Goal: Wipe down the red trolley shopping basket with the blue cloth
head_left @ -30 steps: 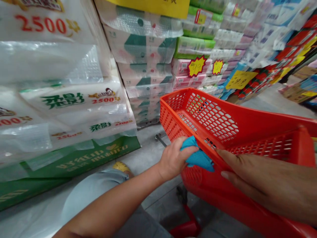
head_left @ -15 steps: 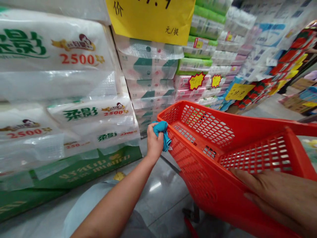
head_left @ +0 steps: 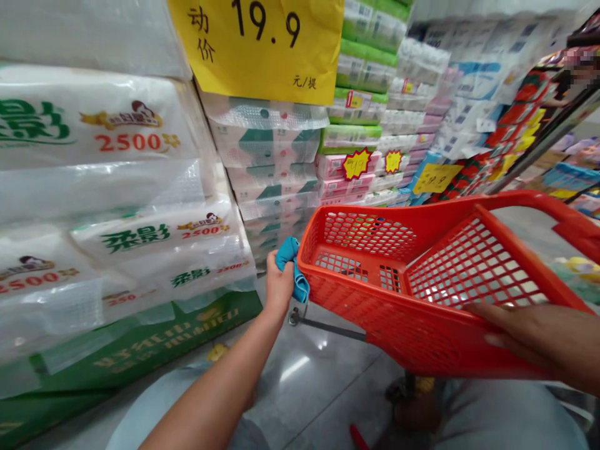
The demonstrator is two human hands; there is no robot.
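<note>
A red plastic shopping cart (head_left: 422,331) stands at an angle before me, its perforated basket empty. My left hand (head_left: 280,284) is closed around a bunched blue cloth (head_left: 300,284), which presses against the outer corner of the basket's far end. On the near side, my right hand (head_left: 529,334) grips the cart's rim, thumb over the top edge and fingers along the outer wall, partly hidden. A hinged mesh flap (head_left: 473,262) slants across the basket close to that hand.
Stacked white tissue packs (head_left: 140,237) rise on the left above a green carton base (head_left: 140,344). More packs (head_left: 276,147) line the back under a yellow price sign (head_left: 262,50). Grey tiled floor (head_left: 309,381) and a cart wheel (head_left: 398,389) show below.
The cart has swung round and now sits more level across the view, its mesh flap and handle showing more. My left hand with the cloth has shifted slightly left and down.
</note>
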